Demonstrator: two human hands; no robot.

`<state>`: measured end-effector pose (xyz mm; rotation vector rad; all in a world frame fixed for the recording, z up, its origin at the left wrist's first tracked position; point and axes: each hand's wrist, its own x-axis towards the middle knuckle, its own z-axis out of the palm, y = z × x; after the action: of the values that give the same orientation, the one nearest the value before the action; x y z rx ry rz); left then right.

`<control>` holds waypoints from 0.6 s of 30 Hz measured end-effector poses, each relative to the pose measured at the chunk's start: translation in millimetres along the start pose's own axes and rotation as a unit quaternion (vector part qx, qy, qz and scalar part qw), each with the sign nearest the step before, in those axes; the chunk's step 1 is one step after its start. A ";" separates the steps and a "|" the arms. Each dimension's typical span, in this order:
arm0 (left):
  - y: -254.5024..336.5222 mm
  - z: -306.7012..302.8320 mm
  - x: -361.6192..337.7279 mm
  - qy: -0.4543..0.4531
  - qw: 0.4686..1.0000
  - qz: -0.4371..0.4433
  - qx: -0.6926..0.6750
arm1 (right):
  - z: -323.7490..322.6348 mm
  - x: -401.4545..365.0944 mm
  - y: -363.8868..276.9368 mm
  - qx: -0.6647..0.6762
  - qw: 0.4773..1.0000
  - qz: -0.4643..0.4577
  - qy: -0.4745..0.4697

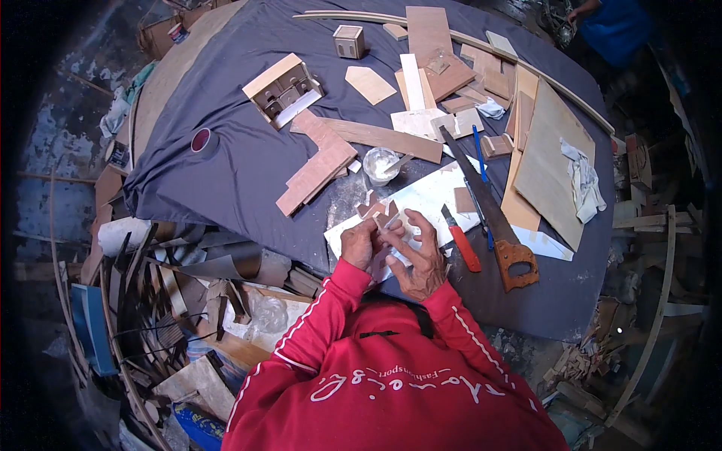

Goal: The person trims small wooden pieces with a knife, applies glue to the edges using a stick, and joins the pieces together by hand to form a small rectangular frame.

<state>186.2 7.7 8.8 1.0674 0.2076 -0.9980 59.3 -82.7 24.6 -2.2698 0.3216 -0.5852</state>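
Small notched wooden piece [378, 213] is above the white board [436, 197], at the table's near edge. Left hand [358, 244] is closed around its lower part. Right hand [418, 255] has its fingers pinched on its side. Glue cup [380, 164] stands at 12 o'clock and the red-handled knife [460, 240] lies at 3 o'clock.

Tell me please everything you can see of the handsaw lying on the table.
The handsaw lies flat on the dark cloth, its long dark blade partly over a white sheet. Its handle, seemingly brown wood with a grip hole, points toward the person. A blue pen lies along the blade; a red-handled knife lies just left. The left hand and right hand, holding a small wooden piece, do not touch it.
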 end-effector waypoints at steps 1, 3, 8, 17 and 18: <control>-0.2 -0.2 0.5 -0.006 1.000 0.003 -0.006 | -1.9 0.1 -0.7 0.003 1.000 -0.014 -0.004; -2.3 -1.0 2.6 -0.017 1.000 0.008 -0.020 | -2.5 -0.2 -0.6 0.006 1.000 -0.009 0.017; -4.1 -6.3 5.0 -0.030 0.999 -0.009 -0.034 | -2.3 2.6 5.4 -0.041 0.994 0.058 0.080; -2.9 -2.1 0.3 -0.031 0.999 0.002 -0.028 | -5.2 3.7 17.7 -0.119 0.990 0.025 0.065; -1.5 -1.0 -1.0 -0.027 0.999 -0.002 -0.025 | -5.5 2.7 17.4 -0.112 0.991 0.036 0.070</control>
<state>184.8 9.0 7.9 0.9942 0.1901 -1.0187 57.9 -99.1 16.1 -2.4245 0.5619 -0.7016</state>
